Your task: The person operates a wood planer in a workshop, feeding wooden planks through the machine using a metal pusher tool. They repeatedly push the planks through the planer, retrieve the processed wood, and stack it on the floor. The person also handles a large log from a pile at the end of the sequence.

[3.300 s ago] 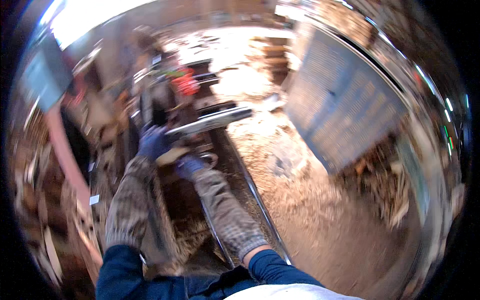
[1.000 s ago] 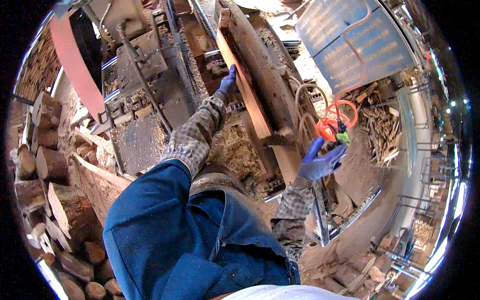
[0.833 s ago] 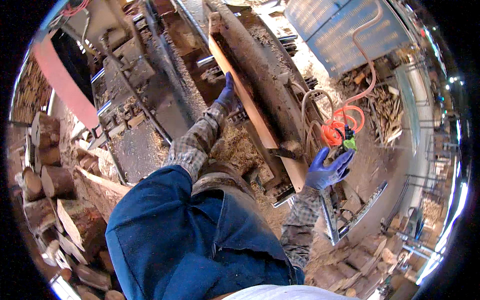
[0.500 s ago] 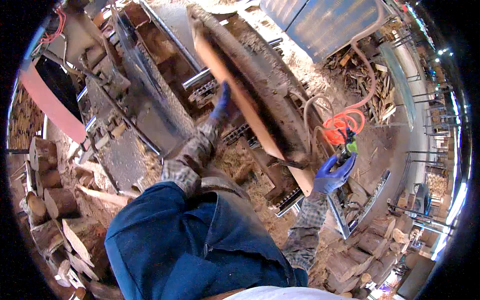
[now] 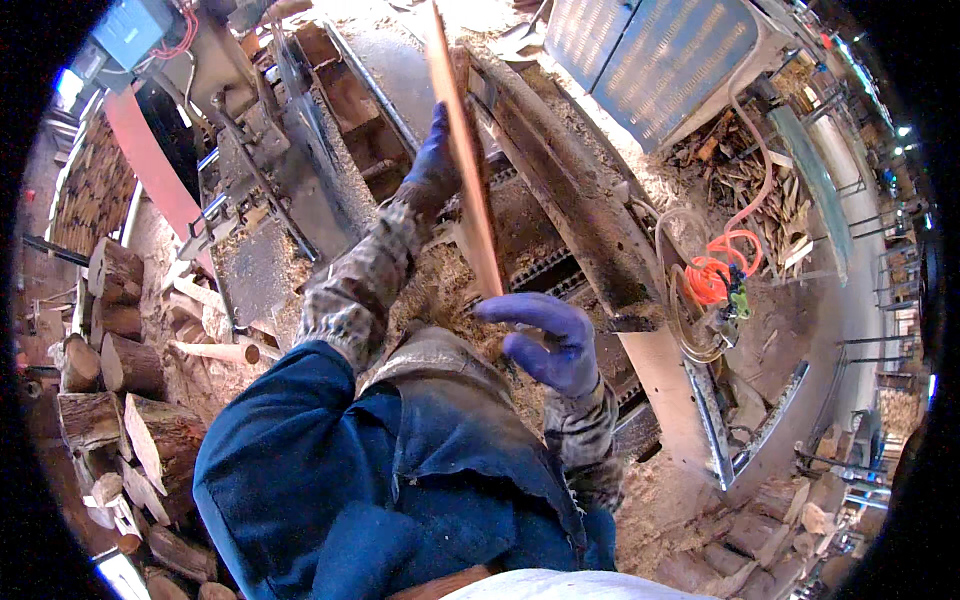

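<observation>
A long, narrow wooden board [image 5: 465,170] stands tilted in front of me, its edge turned toward my view. My left hand [image 5: 433,160], in a blue-purple glove, has hold of its left side; the fingers behind the wood are partly hidden. At the board's lower end is my right hand [image 5: 558,345], gloved the same way. Its thumb and fingers are spread apart, close to the board's end, and it holds nothing. Along the right of the board runs a long, dusty metal beam [image 5: 570,180] of the machine. A toothed chain [image 5: 545,280] shows beneath, between the beam and the board.
An orange coiled air hose [image 5: 715,265] with a green-tipped nozzle [image 5: 740,303] hangs right of the beam. Cut logs [image 5: 130,362] are piled at left, more split wood [image 5: 765,525] at lower right. A large blue-grey panel [image 5: 650,65] stands at the far right. A metal lever bar [image 5: 265,190] sticks up at left.
The board has come away from the beam, moving left and turning more upright with my left hand. My right hand has left the hose nozzle and moved left to the board's lower end.
</observation>
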{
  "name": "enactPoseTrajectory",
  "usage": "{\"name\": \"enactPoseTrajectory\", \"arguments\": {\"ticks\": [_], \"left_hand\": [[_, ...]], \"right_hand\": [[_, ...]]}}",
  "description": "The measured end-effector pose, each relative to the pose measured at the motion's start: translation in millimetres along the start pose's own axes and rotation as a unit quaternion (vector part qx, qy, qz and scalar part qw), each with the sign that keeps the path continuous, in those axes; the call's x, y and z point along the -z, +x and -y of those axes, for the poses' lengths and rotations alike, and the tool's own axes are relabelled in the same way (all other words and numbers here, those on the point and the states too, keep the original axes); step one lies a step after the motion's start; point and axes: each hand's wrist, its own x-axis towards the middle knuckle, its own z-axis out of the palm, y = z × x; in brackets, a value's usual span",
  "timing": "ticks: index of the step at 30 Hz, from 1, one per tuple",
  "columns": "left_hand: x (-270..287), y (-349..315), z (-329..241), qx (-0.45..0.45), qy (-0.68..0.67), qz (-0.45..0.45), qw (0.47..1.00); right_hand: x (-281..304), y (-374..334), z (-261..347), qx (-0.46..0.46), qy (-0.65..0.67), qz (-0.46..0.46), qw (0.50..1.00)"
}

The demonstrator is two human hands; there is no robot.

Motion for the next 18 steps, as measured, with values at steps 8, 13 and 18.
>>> {"name": "enactPoseTrajectory", "arguments": {"ticks": [8,13,18], "left_hand": [[86.4,-99.4,12.6,0.112,-0.248,0.201,0.941],[109.2,-140.6,2.9,-0.038,0.046,-0.241,0.969],[117.8,-155.2,-15.6,-0.071,0.074,-0.235,0.967]], "right_hand": [[-138.8,53.9,83.1,0.393,0.103,0.114,0.907],[-173.7,52.4,20.1,0.391,0.015,0.112,0.913],[-173.0,73.6,14.8,0.275,0.19,0.24,0.912]]}}
